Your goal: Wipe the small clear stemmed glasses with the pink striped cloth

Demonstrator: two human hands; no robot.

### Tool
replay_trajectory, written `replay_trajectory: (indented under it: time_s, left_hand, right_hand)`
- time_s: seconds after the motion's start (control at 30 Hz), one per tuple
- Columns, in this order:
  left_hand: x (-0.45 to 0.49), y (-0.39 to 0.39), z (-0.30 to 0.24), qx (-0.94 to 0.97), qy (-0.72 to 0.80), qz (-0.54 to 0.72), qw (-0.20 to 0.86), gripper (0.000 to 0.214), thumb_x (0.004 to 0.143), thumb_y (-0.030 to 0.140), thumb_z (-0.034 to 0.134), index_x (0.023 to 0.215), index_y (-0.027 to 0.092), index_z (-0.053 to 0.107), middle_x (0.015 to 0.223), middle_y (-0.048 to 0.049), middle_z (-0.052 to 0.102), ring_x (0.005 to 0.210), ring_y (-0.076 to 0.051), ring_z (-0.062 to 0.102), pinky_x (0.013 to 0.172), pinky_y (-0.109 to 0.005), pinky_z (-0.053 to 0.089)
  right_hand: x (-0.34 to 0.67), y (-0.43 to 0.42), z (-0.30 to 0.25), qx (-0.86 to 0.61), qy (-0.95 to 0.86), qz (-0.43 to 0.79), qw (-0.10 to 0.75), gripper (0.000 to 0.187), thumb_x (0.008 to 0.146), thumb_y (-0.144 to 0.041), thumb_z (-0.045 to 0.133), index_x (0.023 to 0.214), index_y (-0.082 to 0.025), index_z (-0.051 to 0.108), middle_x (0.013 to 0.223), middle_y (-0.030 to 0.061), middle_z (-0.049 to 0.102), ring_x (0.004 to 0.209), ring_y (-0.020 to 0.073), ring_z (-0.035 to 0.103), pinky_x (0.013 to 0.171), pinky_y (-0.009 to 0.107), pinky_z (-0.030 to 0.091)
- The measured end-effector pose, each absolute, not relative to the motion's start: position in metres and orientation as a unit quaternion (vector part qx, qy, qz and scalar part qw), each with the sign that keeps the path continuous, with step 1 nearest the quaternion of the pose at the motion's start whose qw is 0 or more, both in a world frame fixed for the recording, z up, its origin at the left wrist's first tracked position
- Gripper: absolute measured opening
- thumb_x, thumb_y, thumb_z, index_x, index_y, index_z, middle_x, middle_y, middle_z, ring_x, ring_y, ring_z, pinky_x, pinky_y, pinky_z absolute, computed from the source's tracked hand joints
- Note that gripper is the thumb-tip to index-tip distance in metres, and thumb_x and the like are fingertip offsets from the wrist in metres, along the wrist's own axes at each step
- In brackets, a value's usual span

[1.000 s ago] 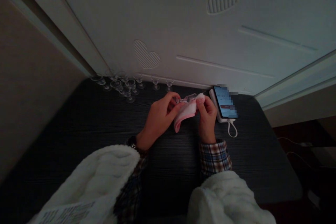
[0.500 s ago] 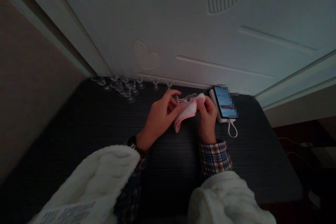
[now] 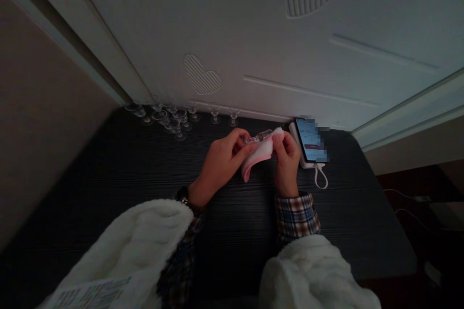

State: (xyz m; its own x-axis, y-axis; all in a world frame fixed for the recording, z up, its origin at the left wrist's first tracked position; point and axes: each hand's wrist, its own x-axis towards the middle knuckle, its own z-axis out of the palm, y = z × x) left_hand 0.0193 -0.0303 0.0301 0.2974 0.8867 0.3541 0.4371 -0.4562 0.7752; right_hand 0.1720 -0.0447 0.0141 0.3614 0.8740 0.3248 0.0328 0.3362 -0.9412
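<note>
My left hand (image 3: 229, 152) is closed around one end of a small clear stemmed glass (image 3: 261, 136), which lies tilted on its side between my hands. My right hand (image 3: 286, 159) pinches a pink and white cloth (image 3: 261, 152) against the glass's other end. The cloth runs below the glass toward my left thumb, and its loose corner hangs down. Part of the glass is hidden by my fingers and the cloth. Both hands are above the dark table (image 3: 232, 231).
Several small stemmed glasses (image 3: 176, 128) stand along the table's back left, by the white panel (image 3: 232, 34). To the right of my right hand, a phone (image 3: 311, 141) rests on a white block (image 3: 307, 165) with a looped white strap (image 3: 321, 178).
My left fingers have curled in closer around the glass's end, and the glass has turned slightly. The cloth has shifted a little to the right. My right hand has barely moved.
</note>
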Motion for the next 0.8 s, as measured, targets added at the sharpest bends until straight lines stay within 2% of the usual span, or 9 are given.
replay_trajectory:
  time_s: [0.23,0.57,0.8]
  left_hand:
    - [0.0196,-0.0302,0.0287,0.754,0.441,0.402,0.274,0.025,0.086,0.044,0.054,0.089,0.019,0.057,0.067,0.0031,0.060,0.060,-0.012,0.056,0.057,-0.022,0.039]
    - [0.0212,-0.0300,0.0279,0.742,0.431,0.421,0.294,0.022,0.088,0.041,0.052,0.093,0.020,0.055,0.074,0.0016,0.062,0.066,-0.012,0.059,0.060,-0.022,0.043]
    - [0.0201,-0.0297,0.0291,0.743,0.433,0.418,0.293,0.020,0.087,0.039,0.053,0.092,0.020,0.055,0.074,0.0006,0.063,0.063,-0.012,0.060,0.057,-0.021,0.043]
  right_hand:
    - [0.1730,-0.0438,0.0120,-0.479,-0.473,0.318,0.668,0.025,0.083,-0.043,0.058,0.078,-0.018,0.057,0.068,-0.0038,0.049,0.058,0.0077,0.042,0.050,0.020,0.033]
    - [0.1727,-0.0451,0.0139,-0.470,-0.478,0.326,0.666,0.021,0.083,-0.039,0.058,0.078,-0.019,0.057,0.069,-0.0034,0.049,0.060,0.0086,0.043,0.052,0.021,0.034]
    - [0.1733,-0.0443,0.0118,-0.454,-0.478,0.352,0.665,0.018,0.085,-0.038,0.053,0.082,-0.021,0.056,0.074,-0.0021,0.051,0.065,0.0106,0.044,0.057,0.023,0.036]
